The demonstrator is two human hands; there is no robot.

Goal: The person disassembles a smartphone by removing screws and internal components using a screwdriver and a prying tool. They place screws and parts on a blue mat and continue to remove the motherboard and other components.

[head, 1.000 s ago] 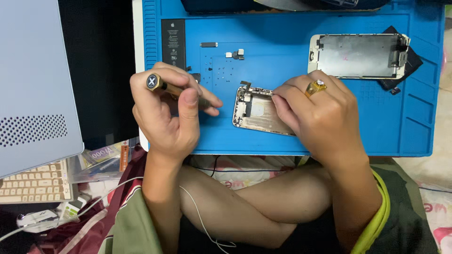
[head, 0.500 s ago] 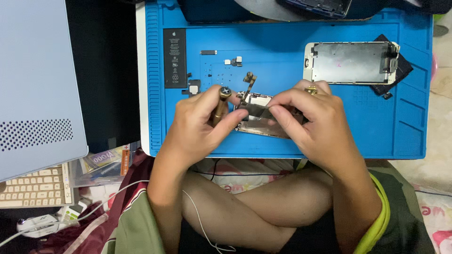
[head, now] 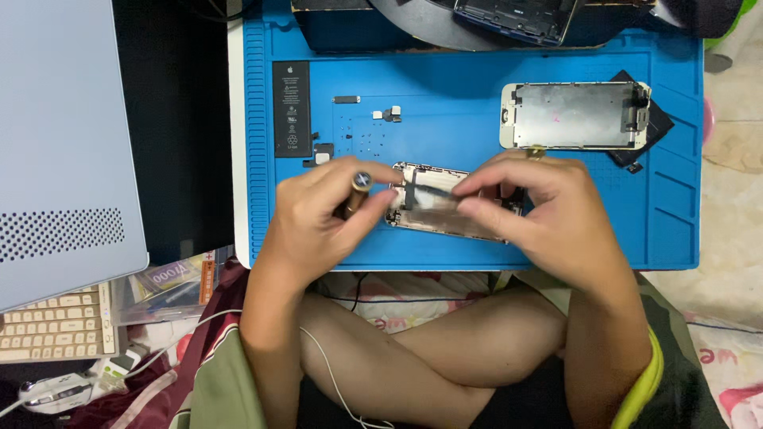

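The opened phone chassis [head: 449, 208] lies flat on the blue work mat [head: 477, 127], close to the mat's near edge and roughly midway between its left and right edges. My right hand [head: 548, 214] covers the chassis's right end; my thumb and forefinger are pressed together, pinching a thin dark tool or strip that lies across the top of the chassis, though blur prevents me from telling which it is. My left hand [head: 318, 210] sits at the chassis's left end, fingers curled and closed around a screwdriver [head: 355, 193] with a brown handle and a round metal cap facing up; my fingertips [head: 387, 199] touch the chassis's left edge. The shaft is hidden behind my fingers. Beyond the chassis, toward the mat's middle, small loose parts [head: 387, 114] and a scatter of tiny screws [head: 358, 141] lie well apart from my hands. A black rectangular battery [head: 291, 109] lies upright near the mat's left edge. A detached screen assembly [head: 574, 116], metal back plate up, lies toward the mat's far right corner, just beyond my right hand's knuckles. Off the mat's left edge, a grey perforated case [head: 63, 151] and a pale keyboard [head: 52, 326] are present.
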